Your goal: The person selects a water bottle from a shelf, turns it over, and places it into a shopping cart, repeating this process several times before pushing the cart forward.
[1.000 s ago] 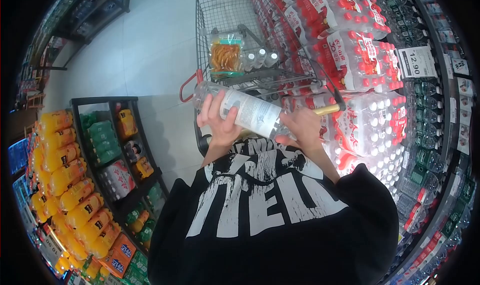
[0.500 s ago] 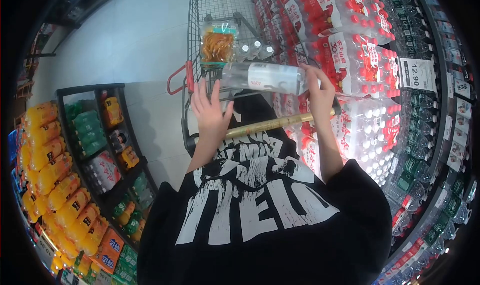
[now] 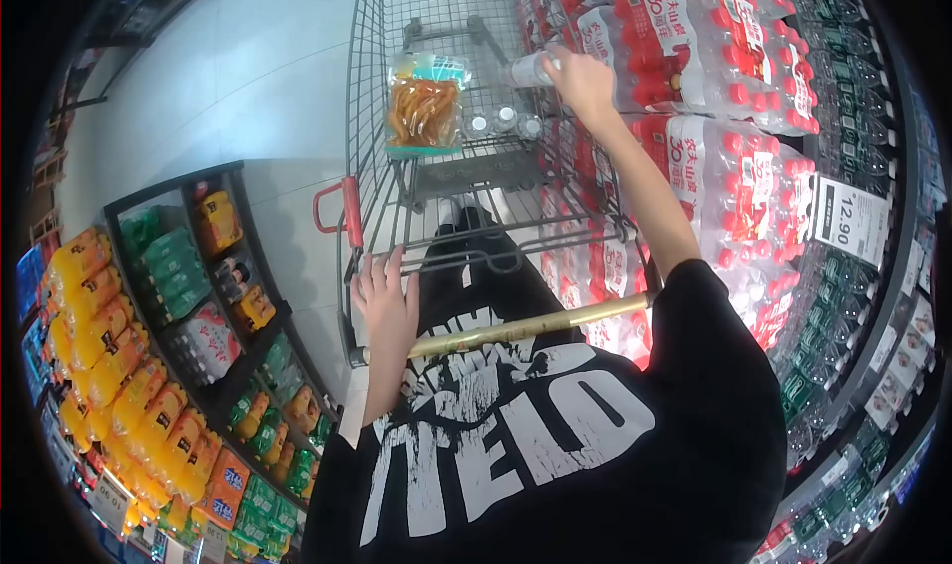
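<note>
Head view shows the right hand (image 3: 583, 80) closed round a clear bottle (image 3: 526, 68) over the cart (image 3: 362, 118), probably heavy and slick, best gripped mid-body, the left hand (image 3: 385, 301) spread flat at the handle (image 3: 535, 326).

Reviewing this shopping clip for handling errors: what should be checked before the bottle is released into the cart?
1. Grip of the right hand on the bottle: ok.
2. The bottle over the cart: ok.
3. The snack bag apart from the bottle: ok.
4. Free spot beside the three upright bottles: cannot tell.
5. The left hand on the handle bar, fingers spread: ok.
</note>
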Demonstrator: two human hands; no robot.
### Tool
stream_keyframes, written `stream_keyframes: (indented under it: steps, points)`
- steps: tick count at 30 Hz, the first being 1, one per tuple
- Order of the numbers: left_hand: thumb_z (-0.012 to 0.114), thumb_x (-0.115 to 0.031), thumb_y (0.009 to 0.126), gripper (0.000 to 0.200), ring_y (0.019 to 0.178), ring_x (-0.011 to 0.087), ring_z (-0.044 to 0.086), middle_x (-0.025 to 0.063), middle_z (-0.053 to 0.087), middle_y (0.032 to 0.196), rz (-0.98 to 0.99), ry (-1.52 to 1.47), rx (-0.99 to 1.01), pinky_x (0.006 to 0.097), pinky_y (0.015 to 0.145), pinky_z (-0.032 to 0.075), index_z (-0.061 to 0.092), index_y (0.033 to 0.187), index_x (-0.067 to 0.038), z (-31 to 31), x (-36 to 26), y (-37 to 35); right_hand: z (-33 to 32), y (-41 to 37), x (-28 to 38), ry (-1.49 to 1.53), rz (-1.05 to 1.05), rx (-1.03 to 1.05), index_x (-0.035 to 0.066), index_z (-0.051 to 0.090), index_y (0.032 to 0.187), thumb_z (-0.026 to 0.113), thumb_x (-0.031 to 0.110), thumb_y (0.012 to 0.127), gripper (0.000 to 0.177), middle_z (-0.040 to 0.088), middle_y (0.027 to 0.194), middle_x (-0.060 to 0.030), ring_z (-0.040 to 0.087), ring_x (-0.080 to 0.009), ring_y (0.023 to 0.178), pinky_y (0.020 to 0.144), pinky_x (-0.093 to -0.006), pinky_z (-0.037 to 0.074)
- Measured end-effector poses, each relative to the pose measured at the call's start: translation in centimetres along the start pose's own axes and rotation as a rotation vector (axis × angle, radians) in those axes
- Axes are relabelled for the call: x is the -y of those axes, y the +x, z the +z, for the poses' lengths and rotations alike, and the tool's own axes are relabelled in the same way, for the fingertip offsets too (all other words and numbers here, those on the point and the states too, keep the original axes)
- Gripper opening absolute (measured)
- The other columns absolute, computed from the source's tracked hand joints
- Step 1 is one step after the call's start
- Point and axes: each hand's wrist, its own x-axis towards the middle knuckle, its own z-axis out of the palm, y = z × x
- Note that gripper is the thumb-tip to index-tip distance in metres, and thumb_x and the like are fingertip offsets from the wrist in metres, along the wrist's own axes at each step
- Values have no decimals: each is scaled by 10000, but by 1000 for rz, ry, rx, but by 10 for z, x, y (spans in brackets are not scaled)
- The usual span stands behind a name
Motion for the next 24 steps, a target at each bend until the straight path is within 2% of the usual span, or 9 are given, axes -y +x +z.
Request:
stream_keyframes:
  steps: [5, 6, 8, 11, 14, 19, 21, 22, 24]
  points:
    - [510, -177, 879, 389, 1219, 289, 388, 106, 519, 1173, -38, -68, 13, 485, 1059, 203, 466, 1250, -69, -10, -4, 3, 115, 28, -21, -125, -149, 267, 151, 638, 943, 564, 365, 829, 254, 660, 763, -107, 658, -279, 753, 626, -423, 513]
    - [514, -142, 868, 369, 1186, 296, 419, 111, 539, 1136, -56, -54, -38, 471, 1055, 227, 483, 1223, -50, -8, -4, 3, 133, 23, -28, -116, -141, 321, 150, 614, 985, 580, 350, 817, 263, 663, 856, -123, 654, -282, 815, 669, -415, 521]
    - [516, -132, 864, 360, 1175, 298, 429, 110, 542, 1132, -79, -50, -42, 470, 1052, 236, 490, 1214, -48, -9, -6, 3, 158, 10, -41, -62, -29, 558, 195, 572, 1139, 568, 337, 822, 348, 651, 887, -160, 636, -329, 852, 736, -438, 505]
    - [515, -112, 859, 346, 1156, 301, 447, 126, 542, 1128, -103, -67, -38, 463, 1045, 255, 500, 1198, -44, -9, -4, 4, 194, -10, -52, 54, 9, 557, 183, 533, 1186, 581, 326, 805, 409, 648, 883, -174, 630, -354, 859, 754, -455, 502]
    - [516, -105, 856, 348, 1140, 304, 454, 170, 536, 1113, -131, -23, -48, 447, 1033, 272, 498, 1197, -37, -12, -10, 6, 192, -11, -46, 50, 5, 585, 179, 538, 1152, 580, 324, 796, 386, 646, 874, -182, 627, -362, 862, 750, -471, 497]
    - [513, -112, 867, 352, 1103, 312, 466, 159, 542, 1098, -132, 2, -56, 448, 1003, 291, 490, 1210, -37, -6, -5, 3, 186, -18, -46, 98, 26, 548, 175, 512, 1150, 577, 376, 790, 417, 648, 872, -183, 628, -365, 859, 746, -472, 497]
    - [513, -108, 867, 353, 1097, 317, 467, 160, 544, 1096, -207, -76, -29, 447, 995, 299, 488, 1212, -37, -7, -5, 3, 178, -18, -43, 40, 88, 680, 208, 431, 1247, 574, 423, 791, 524, 620, 1005, -180, 624, -348, 908, 759, -462, 500]
    - [516, -107, 865, 354, 1087, 320, 470, 159, 550, 1088, -199, -80, -44, 446, 984, 308, 487, 1211, -38, -6, -4, 2, 177, -20, -44, 45, 88, 677, 208, 431, 1247, 574, 423, 791, 524, 620, 1005, -180, 624, -348, 908, 759, -462, 500]
    - [517, -107, 864, 354, 1083, 321, 471, 159, 552, 1085, -176, -43, -55, 445, 981, 310, 486, 1210, -38, -4, -6, 2, 173, -24, -43, -100, 11, 640, 278, 314, 1354, 577, 443, 797, 637, 545, 1158, -167, 605, -331, 981, 795, -464, 490]
